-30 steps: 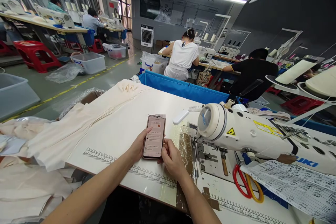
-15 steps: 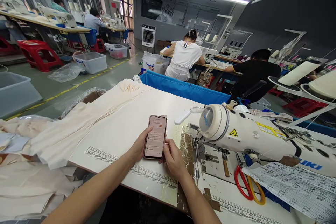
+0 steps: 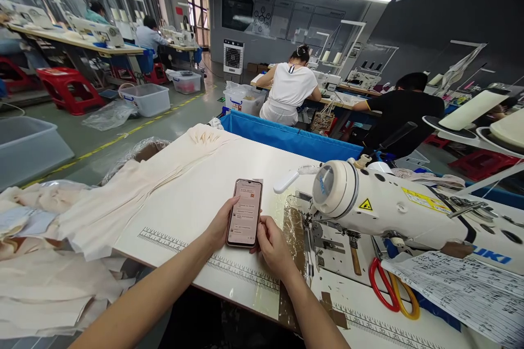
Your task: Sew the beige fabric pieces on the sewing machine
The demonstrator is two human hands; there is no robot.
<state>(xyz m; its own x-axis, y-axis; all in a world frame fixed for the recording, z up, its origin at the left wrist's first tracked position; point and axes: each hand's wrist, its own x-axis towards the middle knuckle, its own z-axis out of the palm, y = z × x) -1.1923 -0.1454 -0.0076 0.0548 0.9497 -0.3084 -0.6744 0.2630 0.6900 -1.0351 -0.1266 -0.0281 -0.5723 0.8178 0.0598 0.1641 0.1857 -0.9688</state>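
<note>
A smartphone [image 3: 244,214] with a lit screen of message text is held upright over the white table [image 3: 196,202]. My left hand [image 3: 221,223] grips its left edge, thumb on the side of the screen. At the lower right edge, my right hand [image 3: 272,242] is closed against the phone with bent fingers; some fingertips are hidden behind it. Just right of my hands stands a white sewing machine [image 3: 385,207]. Scissors [image 3: 382,283] with red and yellow handles lie beside a sheet of handwritten paper [image 3: 466,289].
Pale fabric [image 3: 123,191] covers the table's left side and hangs toward a heap [image 3: 53,289]. A blue fabric bin [image 3: 286,136] runs along the far edge. Thread cones [image 3: 475,109] stand at the right. Several people sit at other machines beyond.
The view has shifted slightly, so the surroundings appear a little further right. Both hands keep their hold on the phone, with no clear change of grip.
</note>
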